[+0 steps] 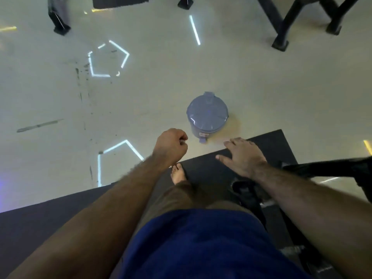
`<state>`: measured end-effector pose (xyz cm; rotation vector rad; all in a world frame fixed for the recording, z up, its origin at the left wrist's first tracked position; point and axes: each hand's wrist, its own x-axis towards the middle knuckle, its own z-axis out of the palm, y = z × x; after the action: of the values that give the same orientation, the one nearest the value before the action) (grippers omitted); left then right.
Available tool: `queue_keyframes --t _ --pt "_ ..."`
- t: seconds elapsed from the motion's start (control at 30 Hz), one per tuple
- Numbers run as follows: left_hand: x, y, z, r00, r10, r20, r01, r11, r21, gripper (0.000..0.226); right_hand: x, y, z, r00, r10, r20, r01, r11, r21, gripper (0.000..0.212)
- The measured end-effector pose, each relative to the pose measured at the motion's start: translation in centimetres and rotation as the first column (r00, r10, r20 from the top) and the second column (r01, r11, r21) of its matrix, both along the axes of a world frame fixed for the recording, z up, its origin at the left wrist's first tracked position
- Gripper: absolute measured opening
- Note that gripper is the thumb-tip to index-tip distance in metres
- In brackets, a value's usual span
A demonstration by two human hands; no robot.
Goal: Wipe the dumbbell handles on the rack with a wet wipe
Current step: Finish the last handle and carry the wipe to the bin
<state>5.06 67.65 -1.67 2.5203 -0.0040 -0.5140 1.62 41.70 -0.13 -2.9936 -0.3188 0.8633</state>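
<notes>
My left hand (171, 146) hangs over the pale floor (141, 101), fingers curled tight; a small pale bit shows at the fingertips, but I cannot tell whether it is the wet wipe. My right hand (241, 156) is spread flat, fingers released, above the dark mat (271, 146). A lidded blue pedal bin (207, 115) stands just ahead, between both hands. My bare foot (178, 174) rests on the mat's edge.

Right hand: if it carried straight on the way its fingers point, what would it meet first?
Probably the blue pedal bin. The right hand, fingers spread, points forward and left over the dark mat towards it. Depth is unclear, so it might pass above the lid.
</notes>
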Motion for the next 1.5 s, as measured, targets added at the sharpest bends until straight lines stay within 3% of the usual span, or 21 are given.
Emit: queue_keyframes --t 0.27,0.43,0.77,0.97,1.27,1.4,1.5 --pt "13.8 1.7 -1.6 0.987 -0.151 -0.054 0.153 0.987 0.047 0.017 11.8 1.2 -1.5 0.975 -0.218 -0.043 0.218 0.976 -0.014 0.073" --pt "18.2 1.4 -1.9 0.989 -0.138 -0.054 0.14 0.99 0.029 0.014 16.5 1.8 -2.1 0.957 -0.287 -0.046 0.288 0.958 0.018 0.071" --pt "22.3 -1.5 -4.8 0.985 -0.069 -0.16 0.062 0.997 -0.046 0.016 21.6 1.6 -5.2 0.939 -0.316 -0.138 0.321 0.947 0.017 0.071" --pt "24.9 -5.4 -7.2 0.963 -0.109 -0.247 0.099 0.994 -0.053 0.015 23.9 0.0 -6.3 0.928 -0.312 -0.203 0.321 0.947 0.012 0.069" --pt "29.1 -9.5 -8.6 0.953 -0.203 -0.226 0.216 0.976 0.034 0.033 25.4 -3.1 -6.5 0.927 -0.281 -0.25 0.287 0.958 -0.011 0.066" --pt "29.3 -9.0 -7.7 0.97 -0.177 -0.168 0.187 0.981 0.044 0.028 25.2 -3.9 -6.0 0.923 -0.305 -0.232 0.314 0.949 -0.001 0.072" --pt "28.7 -8.3 -6.6 0.985 -0.128 -0.115 0.125 0.992 -0.033 0.024 24.7 -4.6 -5.4 0.92 -0.332 -0.209 0.34 0.94 0.001 0.073"
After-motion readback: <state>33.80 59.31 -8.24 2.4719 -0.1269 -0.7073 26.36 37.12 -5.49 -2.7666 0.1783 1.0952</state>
